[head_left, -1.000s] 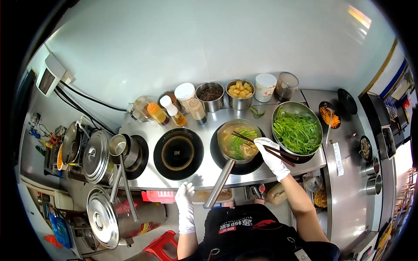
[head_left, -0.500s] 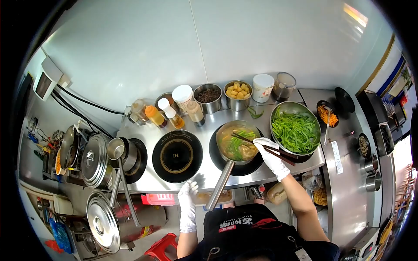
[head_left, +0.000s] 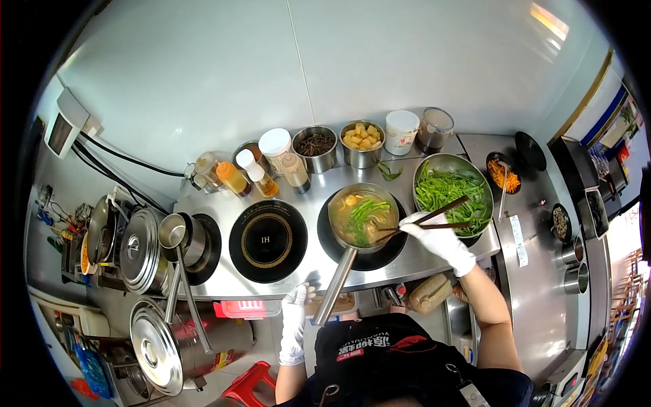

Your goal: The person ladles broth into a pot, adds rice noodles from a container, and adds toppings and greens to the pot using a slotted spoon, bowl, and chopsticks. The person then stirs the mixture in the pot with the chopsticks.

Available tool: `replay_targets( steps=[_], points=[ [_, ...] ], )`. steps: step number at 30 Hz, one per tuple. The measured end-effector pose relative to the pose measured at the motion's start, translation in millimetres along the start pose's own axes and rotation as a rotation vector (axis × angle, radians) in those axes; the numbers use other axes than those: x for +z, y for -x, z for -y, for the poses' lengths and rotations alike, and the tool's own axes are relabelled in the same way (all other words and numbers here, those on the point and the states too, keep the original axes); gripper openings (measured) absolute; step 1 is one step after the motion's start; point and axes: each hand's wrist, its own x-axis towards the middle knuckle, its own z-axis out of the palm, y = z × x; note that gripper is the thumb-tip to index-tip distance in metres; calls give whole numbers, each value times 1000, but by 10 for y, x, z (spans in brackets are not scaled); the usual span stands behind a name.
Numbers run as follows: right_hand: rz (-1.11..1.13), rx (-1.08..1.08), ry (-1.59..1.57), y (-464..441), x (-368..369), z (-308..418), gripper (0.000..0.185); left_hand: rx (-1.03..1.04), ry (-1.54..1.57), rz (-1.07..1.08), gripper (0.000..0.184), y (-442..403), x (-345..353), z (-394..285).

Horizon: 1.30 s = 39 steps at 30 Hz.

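My right hand point(head_left: 437, 241), in a white glove, is closed round a pair of dark chopsticks point(head_left: 446, 207). Their tips reach into the right side of a saucepan point(head_left: 332, 217), and their thick ends point over a bowl of greens. Inside the pan, leafy greens point(head_left: 363, 214) lie in a yellowish broth with pale pieces. The pan sits on the right-hand induction hob point(head_left: 386, 262), its long handle point(head_left: 336, 288) pointing towards me. My left hand point(head_left: 293, 315), also gloved, is by the counter's front edge, left of that handle. Its fingers are slightly bent and apart, holding nothing.
A large metal bowl point(head_left: 489, 183) of cut greens stands right of the pan. Along the wall are sauce bottles point(head_left: 232, 178), tubs and a pot of yellow chunks point(head_left: 361, 158). Another hob point(head_left: 268, 241) is to the left, beside lidded stockpots point(head_left: 156, 346). A red stool point(head_left: 251, 386) stands below.
My right hand has turned, swinging the chopsticks' thick ends up over the bowl. Their tips have shifted from the greens to the pan's lower right. My left hand stays by the counter edge.
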Motion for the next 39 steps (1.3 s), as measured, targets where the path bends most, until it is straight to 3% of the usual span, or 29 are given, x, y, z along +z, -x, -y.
replay_targets(
  steps=[5,8,13,17,21,25,26,29,32,36,39],
  points=[
    [-12,-43,-111,-71,329,38,14,16,-44,-3,30,32,9,3],
    [-112,91,-154,1,129,168,14,18,-7,-33,29,56,7,4],
    [-306,-86,-92,73,-113,52,11,14,19,-89,28,124,-80,127],
    [-292,-84,-130,118,206,-316,12,-9,48,-87,28,133,-95,142],
    [-123,-29,-153,367,291,-174,15,-5,28,-99,27,161,-29,24],
    [-222,-50,-170,415,142,-322,14,19,43,-80,27,164,-5,48],
    [-243,81,-259,481,170,-318,14,20,42,-75,28,166,-8,67],
    [-158,-8,-212,544,157,-201,13,14,39,-66,28,184,-41,136],
    [-285,-175,-159,499,45,-215,13,2,45,-76,28,209,-58,149],
    [-361,-224,-78,349,100,-140,13,0,41,-103,27,252,-64,90],
    [-287,-127,-83,329,246,-249,15,9,45,-108,26,264,-64,69]
  ],
)
